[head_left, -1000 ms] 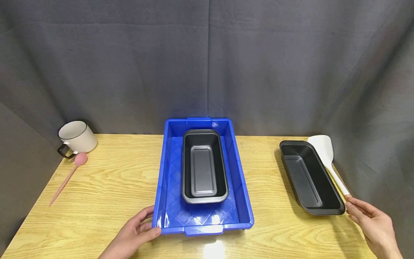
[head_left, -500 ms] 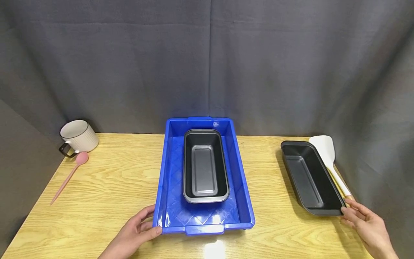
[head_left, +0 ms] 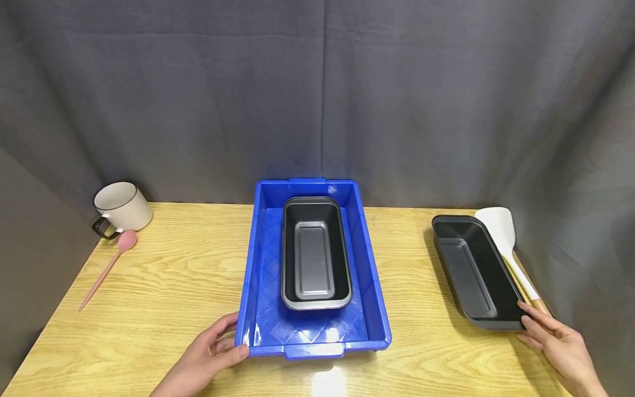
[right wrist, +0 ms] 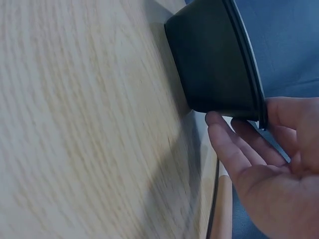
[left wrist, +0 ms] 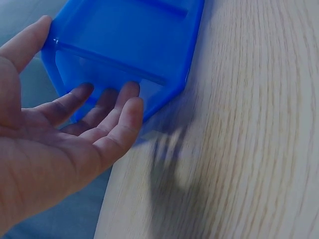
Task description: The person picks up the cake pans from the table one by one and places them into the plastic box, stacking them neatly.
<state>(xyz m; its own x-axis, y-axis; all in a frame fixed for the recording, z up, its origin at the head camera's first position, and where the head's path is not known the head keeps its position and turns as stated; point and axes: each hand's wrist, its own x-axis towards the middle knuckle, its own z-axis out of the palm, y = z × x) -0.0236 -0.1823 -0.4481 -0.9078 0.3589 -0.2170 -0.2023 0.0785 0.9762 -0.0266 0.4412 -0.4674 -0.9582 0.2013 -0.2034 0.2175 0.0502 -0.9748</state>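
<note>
A blue plastic tray (head_left: 312, 351) stands in the middle of the table in the head view, with a dark loaf pan (head_left: 313, 259) inside it. My left hand (head_left: 205, 353) grips the tray's near left corner, the thumb on its rim and the other fingers curved below against the outer wall (left wrist: 94, 64). To the right lies a second dark loaf pan (head_left: 478, 270). At its near right corner my right hand (head_left: 560, 344) holds the rim, with fingers under the lip beside the pan's outer wall (right wrist: 212, 59).
A white spatula (head_left: 498, 229) with a wooden handle end lies along the right pan's far side. At the left stand a white ribbed mug (head_left: 126, 209) with a dark handle and a pink spoon (head_left: 109, 267). A grey curtain (head_left: 317, 99) hangs behind the table.
My right hand has moved from the spatula's handle end to the near right corner of the right loaf pan. The left hand stays on the tray's corner.
</note>
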